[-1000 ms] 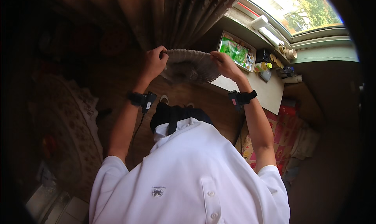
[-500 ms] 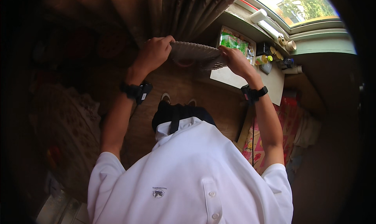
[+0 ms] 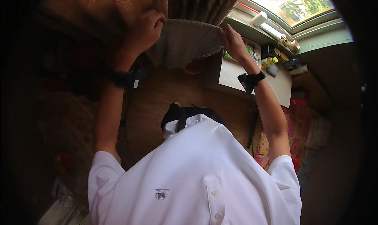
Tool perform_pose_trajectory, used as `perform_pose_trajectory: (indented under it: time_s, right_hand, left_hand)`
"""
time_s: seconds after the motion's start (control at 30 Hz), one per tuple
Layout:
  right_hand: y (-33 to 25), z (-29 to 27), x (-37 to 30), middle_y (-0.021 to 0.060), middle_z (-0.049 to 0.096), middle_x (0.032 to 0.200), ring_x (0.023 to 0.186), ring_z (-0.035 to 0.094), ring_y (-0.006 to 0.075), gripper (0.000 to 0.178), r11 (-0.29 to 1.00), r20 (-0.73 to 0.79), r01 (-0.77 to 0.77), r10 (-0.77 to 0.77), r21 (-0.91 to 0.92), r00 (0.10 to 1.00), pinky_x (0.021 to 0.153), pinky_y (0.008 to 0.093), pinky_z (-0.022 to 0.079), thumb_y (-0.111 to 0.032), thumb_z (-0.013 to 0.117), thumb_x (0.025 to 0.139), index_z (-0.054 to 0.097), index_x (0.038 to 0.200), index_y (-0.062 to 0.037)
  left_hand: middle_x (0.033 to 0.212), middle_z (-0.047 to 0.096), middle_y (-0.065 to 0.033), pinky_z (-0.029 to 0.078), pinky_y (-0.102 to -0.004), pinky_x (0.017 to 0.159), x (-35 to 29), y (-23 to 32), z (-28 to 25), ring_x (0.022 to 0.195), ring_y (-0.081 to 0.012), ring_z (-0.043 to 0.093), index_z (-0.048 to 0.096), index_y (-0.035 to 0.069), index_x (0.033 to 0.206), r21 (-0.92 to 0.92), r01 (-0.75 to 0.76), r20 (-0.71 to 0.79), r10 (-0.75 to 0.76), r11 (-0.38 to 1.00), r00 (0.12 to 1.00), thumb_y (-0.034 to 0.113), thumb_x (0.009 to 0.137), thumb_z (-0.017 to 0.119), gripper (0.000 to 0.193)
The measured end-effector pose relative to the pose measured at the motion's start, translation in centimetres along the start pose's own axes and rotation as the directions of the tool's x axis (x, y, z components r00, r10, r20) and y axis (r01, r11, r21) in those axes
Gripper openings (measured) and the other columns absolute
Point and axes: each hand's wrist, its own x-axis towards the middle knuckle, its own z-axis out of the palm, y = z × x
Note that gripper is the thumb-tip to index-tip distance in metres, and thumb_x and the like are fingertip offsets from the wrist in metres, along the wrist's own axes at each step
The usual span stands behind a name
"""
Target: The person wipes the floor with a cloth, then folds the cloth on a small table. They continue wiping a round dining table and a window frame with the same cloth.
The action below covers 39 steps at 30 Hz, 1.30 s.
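A thin greyish-brown cloth piece (image 3: 189, 38) with fine pleats and a gathered, scalloped edge hangs between my hands, like an elastic-edged cover. My left hand (image 3: 146, 30) pinches its left upper corner, the fingers closed. Gripping the right end of the same edge, my right hand (image 3: 235, 43) is closed too. Both arms are stretched out ahead, and the cloth sags in a curve below the top edge. A dark wrist device sits on each wrist. The lower left of the cloth fades into shadow.
Patterned brown curtains (image 3: 201, 4) hang just beyond the cloth. To the right, a pale table (image 3: 232, 73) carries a bottle with a yellow-green cap (image 3: 269, 62) and other small items, under a bright window (image 3: 293, 6). A reddish round object (image 3: 194, 67) sits low behind the cloth, above the wooden floor (image 3: 157, 107).
Both hands have risen and moved farther out, the left one also slightly leftward. The cloth has gone from a flatter, tilted pose to hanging down, more of its pleated face showing.
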Motion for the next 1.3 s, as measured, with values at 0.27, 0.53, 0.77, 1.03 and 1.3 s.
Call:
perform_pose_trajectory:
  time_s: [0.27,0.53,0.77,1.03,1.3]
  right_hand:
    - [-1.0,-3.7,4.0,0.0212,0.067,0.092,0.086,0.063,0.0355,0.029,0.984,0.132,0.063,-0.086,0.168,0.988,0.08,0.0427,0.051,-0.031,0.055,0.109,0.06,0.112,-0.0025]
    - [-2.2,-4.1,6.0,0.0155,0.061,0.087,0.08,0.056,0.0257,0.034,0.961,-0.167,0.212,-0.183,0.176,0.969,0.077,0.039,0.048,-0.032,0.051,0.111,0.06,0.11,0.0004]
    - [-5.2,-5.8,6.6,0.0079,0.062,0.081,0.078,0.058,0.0176,0.042,0.935,0.032,0.044,-0.059,0.352,0.998,0.072,0.0383,0.046,-0.041,0.059,0.108,0.065,0.102,0.0]
    - [-6.2,-9.0,6.3,0.0011,0.07,0.093,0.092,0.062,0.0079,0.041,0.958,0.188,0.088,-0.143,0.275,0.972,0.084,0.0271,0.05,-0.035,0.082,0.093,0.073,0.115,-0.0017]
    - [-4.7,-7.6,7.6,0.004,0.075,0.097,0.091,0.067,0.0113,0.025,0.969,0.163,0.164,-0.195,0.186,0.967,0.084,0.0294,0.052,-0.026,0.076,0.097,0.079,0.108,-0.0039]
  left_hand:
    - [0.079,0.068,-0.0164,0.052,-0.0426,0.069,2.5,-1.3,-5.6,0.071,-0.0303,0.069,0.069,0.004,0.107,0.035,0.038,-0.07,-0.035,0.999,0.997,0.017,0.101,0.053,0.022]
    - [0.089,0.073,-0.0143,0.054,-0.0385,0.076,3.4,-1.1,-9.5,0.082,-0.0249,0.073,0.069,0.005,0.122,0.085,0.005,-0.057,0.0,0.996,0.998,0.022,0.102,0.056,0.029]
    - [0.104,0.075,-0.016,0.054,-0.0378,0.086,2.5,-0.8,-10.5,0.099,-0.0284,0.073,0.068,0.002,0.124,0.127,0.053,-0.087,-0.042,0.99,0.995,0.02,0.101,0.058,0.031]
    - [0.112,0.075,-0.0147,0.054,-0.0371,0.092,2.0,-5.2,-10.0,0.106,-0.0279,0.072,0.069,0.003,0.125,0.084,0.032,-0.105,-0.023,0.996,0.994,0.022,0.102,0.059,0.031]
    - [0.114,0.076,-0.0118,0.054,-0.036,0.095,1.7,-5.7,-10.6,0.108,-0.026,0.072,0.071,0.004,0.123,0.093,0.015,-0.057,-0.01,0.996,0.998,0.021,0.103,0.059,0.029]
